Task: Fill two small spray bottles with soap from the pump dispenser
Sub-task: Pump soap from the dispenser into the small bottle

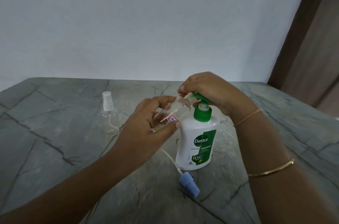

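Grey marble table [55, 150], head view. Left hand [146, 122] grips a clear open bottle [174, 111], tilted, its mouth at the green nozzle of the dispenser [198, 143]. Right hand [207, 91] is curled over the pump head, fingers pinching by the bottle's neck. Dispenser stands upright at centre. Blue sprayer [189, 185] with its tube lies just in front of it. Second bottle [109, 111], white sprayer on, stands well to the left. Bangle [271, 168] on the right forearm.

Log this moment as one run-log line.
left hand: holds open clear bottle tilted at pump spout | right hand: on Dettol dispenser pump | blue sprayer cap: on table | second bottle: capped, untouched
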Demonstrator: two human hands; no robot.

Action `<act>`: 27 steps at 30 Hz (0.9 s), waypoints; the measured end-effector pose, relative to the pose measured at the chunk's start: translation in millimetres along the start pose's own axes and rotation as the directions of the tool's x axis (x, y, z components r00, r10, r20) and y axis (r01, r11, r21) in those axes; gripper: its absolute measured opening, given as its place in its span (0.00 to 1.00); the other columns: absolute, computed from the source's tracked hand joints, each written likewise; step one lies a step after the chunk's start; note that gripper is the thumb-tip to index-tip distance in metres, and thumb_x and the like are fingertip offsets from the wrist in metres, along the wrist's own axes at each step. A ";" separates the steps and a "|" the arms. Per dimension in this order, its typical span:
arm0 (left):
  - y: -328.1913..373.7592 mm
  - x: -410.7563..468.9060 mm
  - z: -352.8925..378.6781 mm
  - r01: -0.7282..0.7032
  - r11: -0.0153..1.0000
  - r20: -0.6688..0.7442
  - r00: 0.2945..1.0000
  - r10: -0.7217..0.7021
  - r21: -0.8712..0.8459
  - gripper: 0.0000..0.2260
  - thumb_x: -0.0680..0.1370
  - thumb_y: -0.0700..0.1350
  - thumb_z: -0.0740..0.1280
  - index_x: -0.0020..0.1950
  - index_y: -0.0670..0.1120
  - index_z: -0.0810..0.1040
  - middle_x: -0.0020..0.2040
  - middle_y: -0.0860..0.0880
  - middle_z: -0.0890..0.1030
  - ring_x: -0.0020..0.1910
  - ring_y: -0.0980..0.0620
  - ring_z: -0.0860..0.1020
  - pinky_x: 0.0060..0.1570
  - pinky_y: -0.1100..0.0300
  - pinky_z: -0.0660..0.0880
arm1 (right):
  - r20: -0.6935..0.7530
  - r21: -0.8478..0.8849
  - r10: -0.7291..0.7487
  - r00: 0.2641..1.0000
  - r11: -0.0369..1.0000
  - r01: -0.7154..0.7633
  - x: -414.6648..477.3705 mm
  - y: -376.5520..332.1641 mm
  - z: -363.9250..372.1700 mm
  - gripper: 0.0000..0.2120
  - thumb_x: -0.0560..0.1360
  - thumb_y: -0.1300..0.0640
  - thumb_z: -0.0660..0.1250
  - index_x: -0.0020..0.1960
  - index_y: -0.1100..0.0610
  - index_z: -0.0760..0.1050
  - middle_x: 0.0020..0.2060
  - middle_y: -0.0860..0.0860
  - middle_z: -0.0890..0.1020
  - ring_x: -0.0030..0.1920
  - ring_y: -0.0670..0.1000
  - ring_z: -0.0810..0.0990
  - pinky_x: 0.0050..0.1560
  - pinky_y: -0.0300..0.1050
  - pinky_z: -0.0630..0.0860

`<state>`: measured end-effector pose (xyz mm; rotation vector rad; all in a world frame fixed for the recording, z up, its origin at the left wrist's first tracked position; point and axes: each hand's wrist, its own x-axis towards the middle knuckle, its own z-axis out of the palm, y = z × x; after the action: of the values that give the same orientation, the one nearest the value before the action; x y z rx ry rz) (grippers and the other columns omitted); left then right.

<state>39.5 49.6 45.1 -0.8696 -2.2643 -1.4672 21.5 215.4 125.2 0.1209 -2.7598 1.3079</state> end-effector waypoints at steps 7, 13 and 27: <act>6.5 -0.5 -3.8 -0.005 1.000 -0.058 0.998 0.006 0.015 0.18 0.71 0.48 0.70 0.55 0.64 0.70 0.51 0.59 0.73 0.46 0.66 0.76 0.41 0.77 0.70 | -0.173 0.229 0.068 0.983 0.973 -0.027 -2.9 -7.3 -0.2 0.15 0.80 0.53 0.57 0.46 0.60 0.78 0.40 0.56 0.85 0.37 0.52 0.80 0.38 0.42 0.74; 7.0 2.0 -6.7 0.002 0.999 -0.052 0.999 0.001 0.046 0.19 0.71 0.49 0.70 0.54 0.68 0.68 0.50 0.60 0.71 0.44 0.68 0.75 0.41 0.79 0.69 | -0.147 0.210 0.155 0.977 0.970 -0.122 -5.5 -12.6 1.0 0.19 0.81 0.49 0.52 0.51 0.59 0.77 0.43 0.56 0.84 0.36 0.50 0.78 0.41 0.43 0.74; -2.1 3.7 -6.1 0.055 0.998 -0.019 0.998 -0.055 -0.026 0.20 0.68 0.50 0.74 0.55 0.67 0.73 0.50 0.57 0.74 0.47 0.54 0.80 0.47 0.60 0.77 | -0.041 -0.042 0.147 0.988 0.988 -0.149 -6.3 -13.5 6.0 0.12 0.78 0.61 0.59 0.55 0.64 0.79 0.41 0.55 0.81 0.36 0.50 0.79 0.41 0.39 0.74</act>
<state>34.8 44.7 48.2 -0.8027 -2.2770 -1.5248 28.9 202.4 131.2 -0.1127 -2.8110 1.2637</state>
